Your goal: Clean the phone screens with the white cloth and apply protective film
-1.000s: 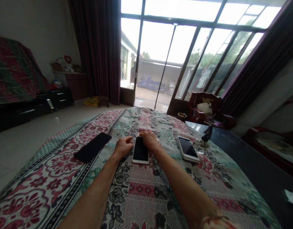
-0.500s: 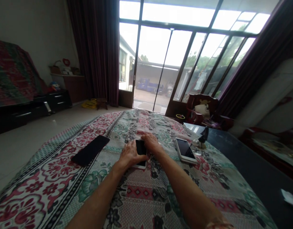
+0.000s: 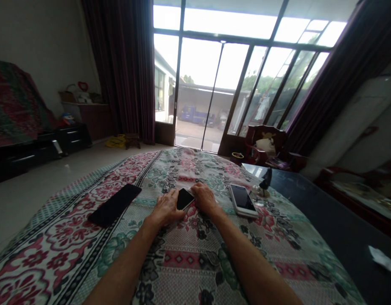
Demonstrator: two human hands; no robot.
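A white-edged phone (image 3: pixel 184 197) with a dark screen sits tilted between my two hands on a flowered cloth (image 3: pixel 195 254). My left hand (image 3: pixel 165 208) lies over its near left part, fingers curled onto it. My right hand (image 3: pixel 204 196) rests at its right edge, fingers bent against it. Both hands seem to grip the phone, which looks raised at one side.
A black phone (image 3: pixel 115 204) lies to the left on the cloth, and a second white phone (image 3: pixel 242 200) to the right. A small dark figurine (image 3: pixel 266 181) stands on the dark glass table (image 3: pixel 335 228). Glass doors, curtains and a wooden chair (image 3: pixel 265 146) are beyond.
My left hand has slid onto the middle phone from its left side. The phone has turned from lying straight to a tilted angle between both hands. The camera has drifted slightly.
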